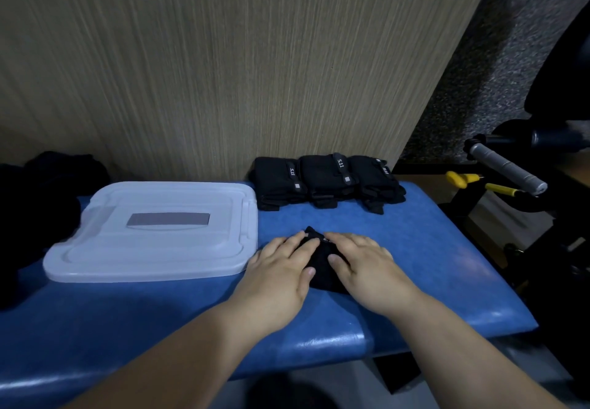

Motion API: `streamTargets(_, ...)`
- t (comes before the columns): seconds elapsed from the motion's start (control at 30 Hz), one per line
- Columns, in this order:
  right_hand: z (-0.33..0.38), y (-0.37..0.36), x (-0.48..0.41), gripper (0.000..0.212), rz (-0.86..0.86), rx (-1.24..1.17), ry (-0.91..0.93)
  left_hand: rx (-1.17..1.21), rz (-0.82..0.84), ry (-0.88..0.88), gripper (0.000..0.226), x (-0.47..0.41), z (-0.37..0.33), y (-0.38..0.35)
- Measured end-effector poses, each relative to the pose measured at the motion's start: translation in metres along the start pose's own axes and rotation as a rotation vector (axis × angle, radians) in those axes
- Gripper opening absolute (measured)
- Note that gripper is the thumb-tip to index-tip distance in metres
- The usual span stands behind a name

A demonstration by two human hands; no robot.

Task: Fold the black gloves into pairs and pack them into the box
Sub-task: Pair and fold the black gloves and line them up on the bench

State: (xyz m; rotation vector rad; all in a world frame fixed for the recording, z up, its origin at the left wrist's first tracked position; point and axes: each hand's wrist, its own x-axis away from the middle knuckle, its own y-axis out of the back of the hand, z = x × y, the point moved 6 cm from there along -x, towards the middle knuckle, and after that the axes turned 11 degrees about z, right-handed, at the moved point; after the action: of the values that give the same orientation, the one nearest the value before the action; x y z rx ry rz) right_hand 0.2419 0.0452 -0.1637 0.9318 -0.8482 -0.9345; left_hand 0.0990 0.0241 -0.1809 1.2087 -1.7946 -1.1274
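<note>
- Black glove bundle [321, 269] at centre of bench [415, 249], pinned under both palms, probably to flatten the fold.
- Left hand [281, 269] at its 9 o'clock, right hand [367, 265] at 3 o'clock; fingers [356, 240] straight, slightly spread, pressing down, gripping nothing.
- Three folded pairs [325, 180] lined up at 12 o'clock, seemingly staged for packing.
- White plastic box [153, 249] at 9 o'clock, closed.

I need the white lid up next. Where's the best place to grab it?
Probably grip the white lid at its right rim, coming from the right: that edge has a raised lip and faces a strip of blue bench, close to the left hand. The dark pile crowds its left end.
</note>
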Motion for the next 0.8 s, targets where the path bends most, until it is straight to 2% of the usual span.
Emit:
streamTargets(0.1, 0.000, 0.007, 0.003, 0.050, -0.021, 0.013, -0.075, 0.080, -0.083, 0.015, 0.056, 0.002, 0.002, 0.008)
streamTargets(0.27, -0.007, 0.019, 0.013, 0.062, -0.018, -0.137, -0.232, 0.138, -0.189, 0.109, 0.058, 0.008, 0.006, 0.021)
streamTargets(0.4, -0.010, 0.016, 0.017, 0.074, -0.013, -0.307, -0.287, 0.206, -0.137, 0.185, 0.049, 0.010, 0.006, 0.023)
streamTargets(0.53, -0.013, 0.008, 0.013, 0.078, -0.050, -0.423, -0.288, 0.254, -0.055, 0.211, 0.056, 0.010, 0.002, 0.020)
streamTargets(0.67, -0.012, 0.000, 0.008, 0.075, -0.068, -0.568, -0.262, 0.441, -0.010, 0.232, 0.062, 0.007, 0.004, 0.019)
streamTargets(0.8, -0.002, -0.001, 0.006, 0.067, -0.099, -0.666, -0.194, 0.784, -0.017, 0.219, 0.058, -0.002, 0.011, 0.015)
